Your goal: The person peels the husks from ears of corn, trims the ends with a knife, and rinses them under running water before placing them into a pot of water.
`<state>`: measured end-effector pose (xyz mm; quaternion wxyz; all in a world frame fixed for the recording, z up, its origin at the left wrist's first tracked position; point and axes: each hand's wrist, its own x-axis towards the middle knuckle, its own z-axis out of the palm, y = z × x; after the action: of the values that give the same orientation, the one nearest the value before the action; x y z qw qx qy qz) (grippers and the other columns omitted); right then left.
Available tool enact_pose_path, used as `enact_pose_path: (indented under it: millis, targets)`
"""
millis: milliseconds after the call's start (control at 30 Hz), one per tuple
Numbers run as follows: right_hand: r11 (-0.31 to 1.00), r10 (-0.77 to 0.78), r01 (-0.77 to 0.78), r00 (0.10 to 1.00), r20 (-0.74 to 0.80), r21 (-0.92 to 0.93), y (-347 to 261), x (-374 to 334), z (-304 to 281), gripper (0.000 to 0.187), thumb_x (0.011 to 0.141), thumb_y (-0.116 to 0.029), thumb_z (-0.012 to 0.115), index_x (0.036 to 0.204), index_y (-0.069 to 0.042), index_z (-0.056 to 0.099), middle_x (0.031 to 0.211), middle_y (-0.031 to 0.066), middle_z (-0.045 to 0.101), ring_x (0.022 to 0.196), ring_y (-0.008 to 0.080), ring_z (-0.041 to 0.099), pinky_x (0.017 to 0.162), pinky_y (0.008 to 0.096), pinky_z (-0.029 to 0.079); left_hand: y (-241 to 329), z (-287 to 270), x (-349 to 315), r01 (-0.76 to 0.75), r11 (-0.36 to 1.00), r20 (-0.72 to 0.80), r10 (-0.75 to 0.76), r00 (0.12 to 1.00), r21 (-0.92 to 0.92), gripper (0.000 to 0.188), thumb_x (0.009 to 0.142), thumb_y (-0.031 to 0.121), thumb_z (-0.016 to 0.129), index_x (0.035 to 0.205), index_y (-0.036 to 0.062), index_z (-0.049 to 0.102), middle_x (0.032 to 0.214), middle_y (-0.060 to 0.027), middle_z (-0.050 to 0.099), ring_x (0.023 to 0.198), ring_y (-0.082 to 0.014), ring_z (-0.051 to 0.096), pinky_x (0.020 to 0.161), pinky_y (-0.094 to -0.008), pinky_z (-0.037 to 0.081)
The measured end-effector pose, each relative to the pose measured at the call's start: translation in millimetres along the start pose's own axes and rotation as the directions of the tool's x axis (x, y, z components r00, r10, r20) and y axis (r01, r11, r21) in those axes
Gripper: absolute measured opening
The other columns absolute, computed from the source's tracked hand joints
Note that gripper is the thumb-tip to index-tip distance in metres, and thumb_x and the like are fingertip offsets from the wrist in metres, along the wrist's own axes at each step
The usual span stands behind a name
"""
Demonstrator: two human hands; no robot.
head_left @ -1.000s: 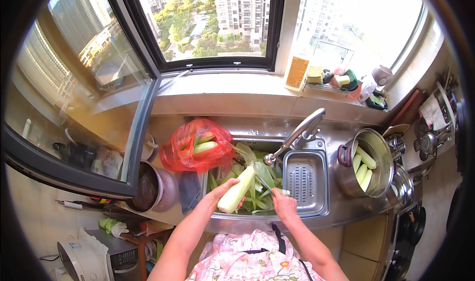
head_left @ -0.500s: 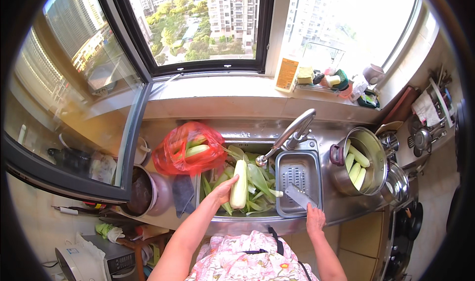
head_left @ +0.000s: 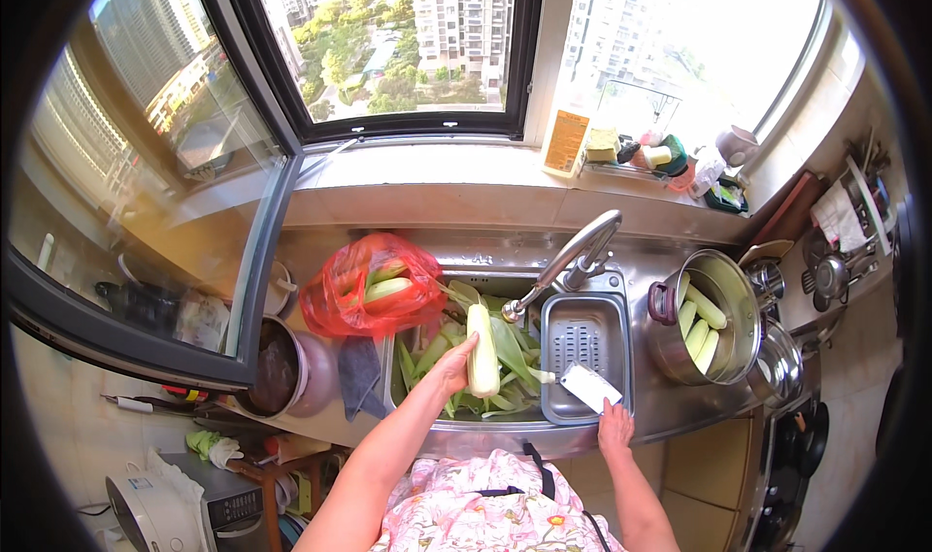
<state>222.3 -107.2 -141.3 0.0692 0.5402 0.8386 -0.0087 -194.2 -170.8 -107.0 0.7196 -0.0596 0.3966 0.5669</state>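
A pale, husked ear of corn point(head_left: 482, 358) stands nearly upright above the sink. My left hand point(head_left: 450, 366) is closed round its left side. On the right, my right hand point(head_left: 615, 429) grips a cleaver point(head_left: 588, 385) by its handle, which the fingers hide. Its broad blade shines white and lies over the front of the steel drainer tray point(head_left: 558, 309). Loose green husks point(head_left: 515, 348) fill the sink basin below the corn. A red plastic bag point(head_left: 335, 290) holding more ears sits at the basin's back left corner.
A tall steel pot point(head_left: 740, 334) with several husked ears point(head_left: 703, 334) stands right of the sink. The curved faucet point(head_left: 594, 234) arches between basin and tray. A dark grey cloth point(head_left: 359, 377) hangs at the basin's left. An open window sash point(head_left: 277, 251) juts in from the left.
My left hand has shifted the ear of corn slightly right and up. The cleaver blade has tilted, so its face now catches bright light; my right hand has moved only a little.
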Motion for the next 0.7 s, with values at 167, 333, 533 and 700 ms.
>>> enact_pose_path:
  millis: [167, 333, 533, 700]
  targets:
    - [0.993, 0.042, -0.034, 0.996, 0.072, -0.112, -32, 20, -35, 0.039, 0.086, -0.033, 0.063, 0.119, -0.011, 0.061, 0.108, 0.0078, 0.056, 0.103, 0.0257, 0.054, 0.087, 0.0440, 0.042, -8, -2, 1, -0.105, 0.993, -0.044, 0.107, 0.993, 0.057, 0.050, 0.091, 0.039, 0.065, 0.129, 0.0090, 0.051, 0.113, -0.0074, 0.064, 0.102, -0.0244, 0.064, 0.090, -0.0467, 0.051]
    - [0.591, -0.049, 0.037, 0.999, -0.010, 0.806, -151, 72, -65, 0.039, 0.092, -0.033, 0.058, 0.114, -0.001, 0.061, 0.110, 0.0155, 0.063, 0.098, 0.0273, 0.062, 0.087, 0.0365, 0.048, -19, 16, 6, -0.145, 0.984, -0.062, 0.152, 0.986, 0.105, 0.052, 0.091, 0.033, 0.067, 0.131, 0.0069, 0.046, 0.117, -0.0092, 0.062, 0.105, -0.0243, 0.062, 0.090, -0.0457, 0.051]
    - [0.310, 0.053, -0.072, 0.997, 0.058, 0.948, -239, 94, -86, 0.031, 0.088, -0.031, 0.067, 0.098, -0.002, 0.062, 0.086, 0.0091, 0.066, 0.078, 0.0187, 0.062, 0.074, 0.0322, 0.049, -25, 13, 4, -0.260, 0.963, -0.102, 0.266, 0.959, 0.071, 0.050, 0.092, 0.031, 0.066, 0.130, 0.0055, 0.046, 0.118, -0.0094, 0.060, 0.106, -0.0237, 0.061, 0.091, -0.0448, 0.052]
    - [0.014, 0.121, -0.026, 0.992, 0.024, 1.000, -249, 100, -57, 0.022, 0.085, -0.021, 0.071, 0.088, -0.002, 0.062, 0.076, 0.0031, 0.063, 0.068, 0.0113, 0.055, 0.065, 0.0281, 0.047, -22, 16, -5, -0.277, 0.960, -0.186, 0.278, 0.942, 0.034, 0.049, 0.092, 0.029, 0.066, 0.129, 0.0053, 0.046, 0.117, -0.0089, 0.060, 0.107, -0.0234, 0.061, 0.092, -0.0445, 0.052]
